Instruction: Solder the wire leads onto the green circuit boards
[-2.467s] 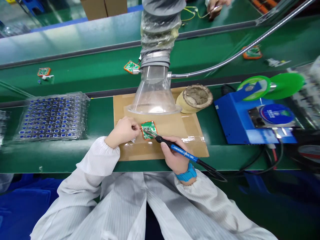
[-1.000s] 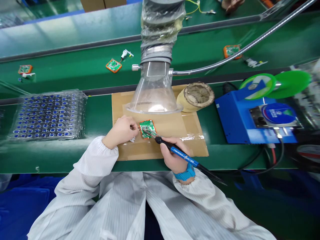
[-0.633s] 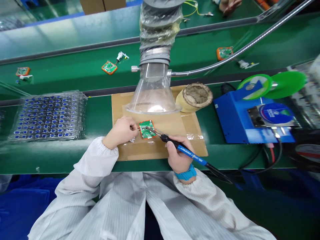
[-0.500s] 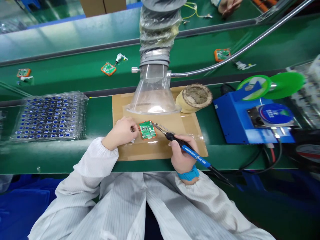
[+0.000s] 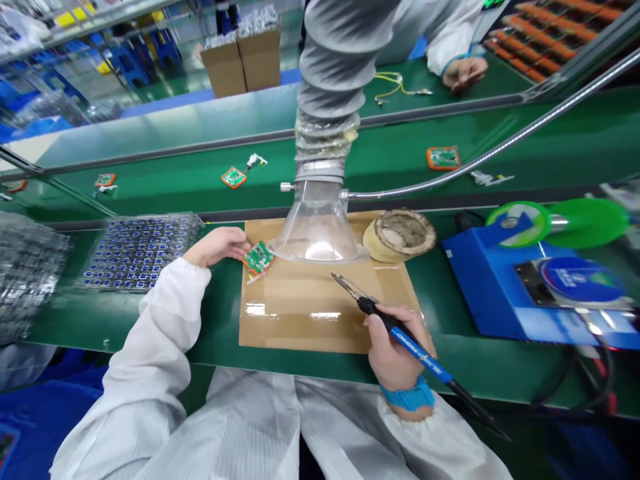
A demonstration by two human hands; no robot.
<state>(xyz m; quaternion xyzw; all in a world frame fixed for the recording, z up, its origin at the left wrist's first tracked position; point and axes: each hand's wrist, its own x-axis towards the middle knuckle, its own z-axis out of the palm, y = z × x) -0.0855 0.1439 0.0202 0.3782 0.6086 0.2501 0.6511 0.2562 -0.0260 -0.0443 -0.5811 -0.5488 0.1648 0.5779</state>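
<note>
Head view: left hand (image 5: 217,245) fingers pinch the small green orange-rimmed circuit board (image 5: 259,256); right hand (image 5: 393,350) fingers wrap closed round the blue-handled soldering iron (image 5: 403,339), tip well right of the left fingers.

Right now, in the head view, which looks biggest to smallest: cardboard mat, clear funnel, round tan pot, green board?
cardboard mat
clear funnel
round tan pot
green board at the left hand
The funnel hangs nearer the camera, so funnel over pot is unsure.
</note>
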